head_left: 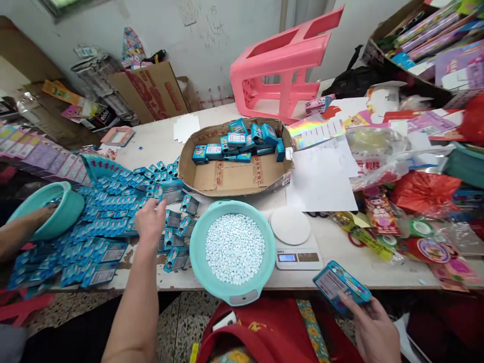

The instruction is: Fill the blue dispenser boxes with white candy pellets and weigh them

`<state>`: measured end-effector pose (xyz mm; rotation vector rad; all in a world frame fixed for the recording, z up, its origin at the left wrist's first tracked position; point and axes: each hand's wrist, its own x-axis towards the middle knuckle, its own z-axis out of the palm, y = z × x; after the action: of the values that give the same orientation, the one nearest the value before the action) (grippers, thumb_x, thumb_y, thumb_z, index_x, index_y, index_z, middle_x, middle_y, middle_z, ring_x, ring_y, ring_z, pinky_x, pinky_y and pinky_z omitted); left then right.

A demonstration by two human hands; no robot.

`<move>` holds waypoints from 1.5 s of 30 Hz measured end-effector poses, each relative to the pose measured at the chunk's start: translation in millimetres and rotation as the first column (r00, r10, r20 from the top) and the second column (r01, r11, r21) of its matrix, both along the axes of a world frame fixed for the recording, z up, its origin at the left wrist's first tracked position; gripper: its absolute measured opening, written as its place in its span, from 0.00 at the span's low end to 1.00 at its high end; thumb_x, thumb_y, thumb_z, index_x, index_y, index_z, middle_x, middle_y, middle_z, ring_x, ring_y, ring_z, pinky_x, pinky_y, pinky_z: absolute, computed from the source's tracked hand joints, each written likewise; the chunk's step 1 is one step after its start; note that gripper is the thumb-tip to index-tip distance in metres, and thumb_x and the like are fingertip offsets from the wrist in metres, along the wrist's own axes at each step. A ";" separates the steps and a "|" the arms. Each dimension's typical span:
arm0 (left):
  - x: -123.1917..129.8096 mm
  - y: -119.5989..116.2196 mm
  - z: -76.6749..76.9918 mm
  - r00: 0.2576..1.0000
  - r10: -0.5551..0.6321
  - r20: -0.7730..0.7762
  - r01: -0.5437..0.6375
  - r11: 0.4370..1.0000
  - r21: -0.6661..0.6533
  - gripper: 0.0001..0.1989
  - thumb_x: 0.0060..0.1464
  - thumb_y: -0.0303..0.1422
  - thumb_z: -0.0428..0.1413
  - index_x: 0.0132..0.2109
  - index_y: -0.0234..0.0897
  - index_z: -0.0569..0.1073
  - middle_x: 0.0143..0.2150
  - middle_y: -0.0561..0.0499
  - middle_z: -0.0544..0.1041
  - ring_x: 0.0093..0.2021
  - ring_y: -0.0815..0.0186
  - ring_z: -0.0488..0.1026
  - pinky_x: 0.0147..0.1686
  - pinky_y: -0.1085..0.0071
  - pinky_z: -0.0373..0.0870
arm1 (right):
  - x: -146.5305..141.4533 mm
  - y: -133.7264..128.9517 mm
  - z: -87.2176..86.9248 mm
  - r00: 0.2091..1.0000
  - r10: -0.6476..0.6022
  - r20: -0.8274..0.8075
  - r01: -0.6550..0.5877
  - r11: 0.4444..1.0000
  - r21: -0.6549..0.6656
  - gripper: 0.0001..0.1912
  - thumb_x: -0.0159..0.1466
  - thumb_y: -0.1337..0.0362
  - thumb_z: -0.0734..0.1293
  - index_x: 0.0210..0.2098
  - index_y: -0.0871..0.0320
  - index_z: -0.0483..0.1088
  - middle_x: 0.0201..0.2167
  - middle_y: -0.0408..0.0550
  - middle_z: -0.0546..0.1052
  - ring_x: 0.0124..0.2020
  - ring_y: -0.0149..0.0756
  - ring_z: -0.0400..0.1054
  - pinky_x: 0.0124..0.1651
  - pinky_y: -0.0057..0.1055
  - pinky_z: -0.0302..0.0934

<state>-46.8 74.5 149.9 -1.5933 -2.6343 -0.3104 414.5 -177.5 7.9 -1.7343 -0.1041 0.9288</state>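
Observation:
My right hand (372, 322) grips a small blue printed carton (336, 282) with a white label panel, just in front of the table's edge. My left hand (150, 222) is closed at the near end of another blue carton (171, 191), both smeared by motion, above the pile. Several blue cartons (177, 257) lie on the table between this hand and a turquoise basin (195, 242). Small pale-blue candy-like pieces (235, 249) fill the basin's middle. Behind it, a cut-down cardboard box (238, 189) holds several blue cartons (236, 140) at its far side.
A digital scale (298, 257) stands right of the basin. Many blue cartons (109, 217) cover the left side; there another person's hand (45, 214) reaches into a second turquoise basin (71, 206). A pink stool (280, 63) lies behind. Bags and packaging (423, 196) crowd the right.

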 end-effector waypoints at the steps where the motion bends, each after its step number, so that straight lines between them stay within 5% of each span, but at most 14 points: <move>1: -18.3 5.7 -8.1 0.997 0.067 -0.031 -0.068 0.997 -0.039 0.21 0.56 0.46 0.46 0.42 0.37 0.75 0.36 0.40 0.76 0.38 0.52 0.71 0.34 0.65 0.61 | -1.3 4.5 1.9 1.000 0.013 0.008 -0.013 1.000 0.016 0.28 0.38 0.59 0.78 0.39 0.55 0.72 0.37 0.44 0.77 0.40 0.40 0.71 0.55 0.41 0.62; 5: -52.2 29.3 -52.9 0.993 0.110 -0.029 -0.114 0.970 -0.213 0.21 0.56 0.44 0.44 0.43 0.34 0.74 0.41 0.35 0.76 0.42 0.48 0.71 0.35 0.62 0.63 | -10.4 26.1 14.6 0.994 0.084 0.073 -0.090 0.992 0.084 0.27 0.40 0.60 0.78 0.39 0.57 0.72 0.37 0.46 0.78 0.40 0.41 0.72 0.51 0.40 0.64; 10: -50.0 47.6 -94.3 0.996 0.071 -0.046 -0.081 0.952 -0.295 0.26 0.56 0.49 0.41 0.47 0.33 0.72 0.43 0.35 0.74 0.43 0.44 0.71 0.34 0.59 0.64 | -25.9 60.6 30.8 0.981 0.171 0.092 -0.184 0.970 0.157 0.23 0.44 0.60 0.77 0.38 0.56 0.70 0.34 0.44 0.78 0.36 0.38 0.71 0.47 0.38 0.64; 15: -44.0 50.1 -122.9 0.993 -0.020 -0.113 -0.023 0.931 -0.365 0.27 0.56 0.51 0.38 0.45 0.38 0.71 0.41 0.41 0.74 0.42 0.47 0.72 0.33 0.60 0.65 | -30.0 106.7 22.8 0.952 0.254 0.171 -0.286 0.936 0.202 0.23 0.46 0.60 0.76 0.38 0.57 0.69 0.35 0.44 0.77 0.37 0.38 0.70 0.45 0.36 0.64; 19: -42.8 45.5 -139.0 0.994 -0.062 -0.088 0.011 0.871 -0.491 0.22 0.56 0.46 0.41 0.45 0.40 0.72 0.42 0.42 0.75 0.42 0.51 0.72 0.34 0.63 0.66 | -30.6 149.6 0.5 0.930 0.294 0.221 -0.349 0.896 0.277 0.23 0.46 0.59 0.75 0.40 0.56 0.67 0.36 0.45 0.76 0.39 0.38 0.69 0.47 0.36 0.63; 23: -39.5 40.4 -129.8 0.998 0.030 -0.064 -0.057 0.874 -0.483 0.20 0.56 0.47 0.42 0.47 0.45 0.70 0.43 0.48 0.76 0.43 0.53 0.71 0.35 0.64 0.66 | -31.1 175.5 -19.3 0.917 0.327 0.227 -0.383 0.880 0.281 0.23 0.46 0.58 0.74 0.39 0.56 0.67 0.37 0.46 0.76 0.40 0.38 0.70 0.48 0.38 0.63; 26: -11.3 25.3 -113.2 0.996 0.052 0.073 -0.029 0.956 -0.293 0.19 0.56 0.48 0.42 0.45 0.46 0.70 0.43 0.53 0.76 0.42 0.58 0.71 0.39 0.66 0.66 | -27.3 170.7 -23.9 0.894 0.353 0.275 -0.422 0.869 0.257 0.28 0.44 0.60 0.76 0.44 0.56 0.67 0.44 0.48 0.74 0.47 0.40 0.68 0.54 0.39 0.60; 28: 27.0 6.3 -109.3 0.949 -0.105 0.296 0.172 0.962 -0.210 0.16 0.56 0.47 0.45 0.41 0.44 0.70 0.41 0.55 0.76 0.40 0.62 0.71 0.40 0.69 0.66 | -21.5 157.7 -22.9 0.880 0.340 0.331 -0.425 0.875 0.231 0.33 0.44 0.60 0.76 0.49 0.55 0.65 0.52 0.50 0.70 0.54 0.41 0.63 0.57 0.39 0.57; 31: 101.8 -32.8 -124.1 0.728 -0.305 0.614 0.529 0.819 -0.220 0.14 0.55 0.45 0.47 0.37 0.41 0.71 0.39 0.49 0.76 0.40 0.58 0.71 0.41 0.66 0.66 | -8.7 131.4 -20.1 0.902 0.246 0.356 -0.325 0.928 0.183 0.30 0.50 0.57 0.73 0.50 0.56 0.64 0.54 0.53 0.68 0.54 0.41 0.63 0.55 0.41 0.58; 35: 177.7 -88.8 -162.7 0.448 -0.525 0.724 0.833 0.538 -0.126 0.12 0.55 0.41 0.48 0.40 0.42 0.72 0.43 0.45 0.74 0.47 0.54 0.68 0.49 0.59 0.61 | 9.3 97.3 -20.0 0.928 0.118 0.355 -0.169 0.978 0.118 0.23 0.53 0.54 0.70 0.45 0.59 0.67 0.47 0.54 0.73 0.46 0.39 0.68 0.51 0.41 0.61; 37: 189.7 -109.7 -176.7 0.395 -0.599 0.696 0.887 0.447 -0.119 0.12 0.56 0.41 0.47 0.38 0.42 0.72 0.41 0.43 0.73 0.45 0.53 0.67 0.48 0.58 0.60 | 15.9 83.3 -22.2 0.935 0.084 0.345 -0.132 0.984 0.118 0.23 0.51 0.55 0.72 0.43 0.59 0.69 0.44 0.52 0.75 0.44 0.38 0.68 0.51 0.40 0.61; 41: 178.7 -123.3 -186.5 0.371 -0.608 0.702 0.912 0.381 -0.152 0.14 0.57 0.42 0.45 0.34 0.43 0.70 0.35 0.44 0.72 0.36 0.55 0.69 0.40 0.61 0.62 | 21.7 63.1 -29.8 0.948 0.040 0.316 -0.087 0.987 0.136 0.21 0.50 0.56 0.73 0.41 0.59 0.70 0.40 0.50 0.76 0.43 0.37 0.69 0.52 0.41 0.60; 43: 170.2 -117.0 -184.8 0.393 -0.568 0.723 0.898 0.406 -0.170 0.14 0.56 0.43 0.46 0.30 0.42 0.69 0.30 0.47 0.71 0.32 0.58 0.68 0.37 0.63 0.62 | 21.4 57.0 -33.7 0.953 0.026 0.302 -0.071 0.988 0.140 0.21 0.50 0.57 0.73 0.41 0.59 0.70 0.40 0.50 0.76 0.43 0.37 0.70 0.53 0.41 0.60; 45: 164.3 -105.8 -180.5 0.434 -0.451 0.780 0.842 0.511 -0.172 0.15 0.54 0.44 0.47 0.26 0.40 0.66 0.26 0.50 0.68 0.29 0.61 0.66 0.33 0.66 0.62 | 19.8 53.6 -36.3 0.957 0.017 0.288 -0.061 0.988 0.145 0.20 0.51 0.57 0.73 0.41 0.59 0.70 0.39 0.50 0.76 0.43 0.37 0.70 0.53 0.41 0.60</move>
<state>117.5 -31.4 -30.6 -3.3623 -2.3437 -0.1210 434.3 -123.9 -28.4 -1.7185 -0.3907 0.6736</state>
